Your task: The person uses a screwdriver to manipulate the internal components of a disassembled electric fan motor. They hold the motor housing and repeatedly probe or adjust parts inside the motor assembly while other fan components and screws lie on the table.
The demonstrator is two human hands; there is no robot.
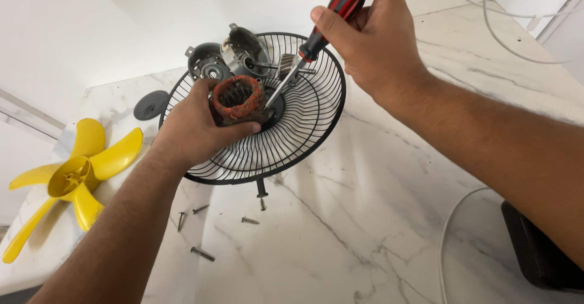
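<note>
The fan looks largely stripped: the yellow blade [73, 179] lies at 9 o'clock, 5 loose screws [202, 254] at 6 o'clock on the desk [365, 219]. The left hand [194, 124] clasps the copper-wound stator [238, 99] at the centre of the black wire guard [304, 134]. The right hand [371, 33], at 1 o'clock, fists a red-and-black screwdriver [316, 39], tip beside the stator, so its removal seems unfinished.

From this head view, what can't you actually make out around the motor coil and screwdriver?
- Screwdriver tip: hidden behind the motor coil.
- Screwdriver handle end: cut off by the top edge.
- Left hand fingers: wrapped behind the coil, contact unseen.
- Screws on the table: too small to tell head type.
- Black box: cut off at the right edge.
</note>
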